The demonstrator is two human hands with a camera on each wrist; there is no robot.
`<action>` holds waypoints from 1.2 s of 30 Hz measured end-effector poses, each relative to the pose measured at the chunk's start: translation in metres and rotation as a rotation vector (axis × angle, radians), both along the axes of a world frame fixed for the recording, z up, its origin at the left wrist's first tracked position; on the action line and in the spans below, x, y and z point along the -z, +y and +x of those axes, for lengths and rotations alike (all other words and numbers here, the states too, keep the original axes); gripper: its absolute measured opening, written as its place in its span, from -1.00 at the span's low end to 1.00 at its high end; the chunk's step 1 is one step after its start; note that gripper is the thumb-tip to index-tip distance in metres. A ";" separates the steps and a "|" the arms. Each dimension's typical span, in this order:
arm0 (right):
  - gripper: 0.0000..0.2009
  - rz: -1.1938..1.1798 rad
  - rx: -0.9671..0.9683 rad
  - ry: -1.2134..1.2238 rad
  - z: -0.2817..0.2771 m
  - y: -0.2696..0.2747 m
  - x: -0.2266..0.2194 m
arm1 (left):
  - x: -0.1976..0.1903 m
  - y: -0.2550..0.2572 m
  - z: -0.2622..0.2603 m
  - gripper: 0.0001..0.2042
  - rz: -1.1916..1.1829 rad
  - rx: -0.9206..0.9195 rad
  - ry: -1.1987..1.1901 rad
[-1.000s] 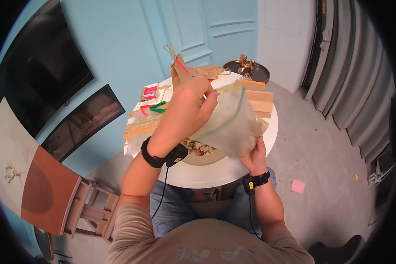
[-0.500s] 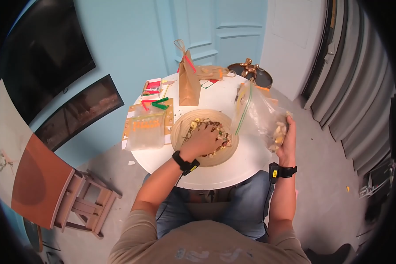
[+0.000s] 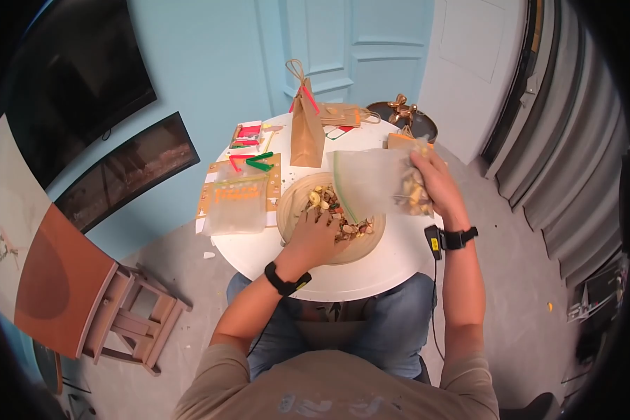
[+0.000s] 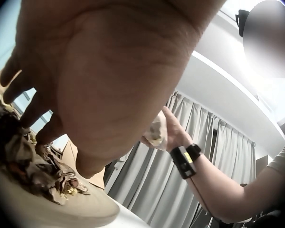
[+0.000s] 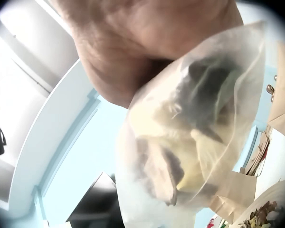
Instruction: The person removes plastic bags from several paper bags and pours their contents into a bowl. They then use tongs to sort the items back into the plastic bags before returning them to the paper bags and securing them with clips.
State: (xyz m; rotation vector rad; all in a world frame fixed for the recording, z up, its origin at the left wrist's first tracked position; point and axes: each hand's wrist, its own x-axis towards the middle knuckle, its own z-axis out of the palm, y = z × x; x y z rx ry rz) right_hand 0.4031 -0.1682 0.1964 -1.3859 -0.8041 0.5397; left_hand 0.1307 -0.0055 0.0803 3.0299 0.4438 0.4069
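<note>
My left hand (image 3: 308, 241) rests with spread fingers on the mixed dried pieces (image 3: 323, 199) heaped on the round plate (image 3: 292, 210). In the left wrist view its fingertips touch brown, curled pieces (image 4: 35, 164) near the plate's rim (image 4: 97, 211). My right hand (image 3: 437, 183) grips the filled end of a clear zip bag (image 3: 371, 178) to the right of the plate. The bag's green-edged mouth hangs over the plate's right part. Pale yellow and dark pieces (image 5: 199, 156) show through the plastic in the right wrist view, below the hand (image 5: 147, 42).
Behind the plate a brown paper bag (image 3: 306, 133) stands upright. A flat zip bag (image 3: 236, 210) with orange writing lies at the left, with red and green clips (image 3: 260, 162) above it. More paper bags (image 3: 343, 114) lie at the back of the white table (image 3: 322, 283).
My left hand came down from the zip bag's mouth to the pieces on the plate, then shifted slightly left. The right hand raised the bag's filled end, and its mouth swung toward the plate.
</note>
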 end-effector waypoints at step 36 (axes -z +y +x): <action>-0.54 -0.359 0.142 -1.394 -0.091 0.117 -0.126 | 0.014 -0.041 -0.065 -0.21 -0.155 -0.014 -0.416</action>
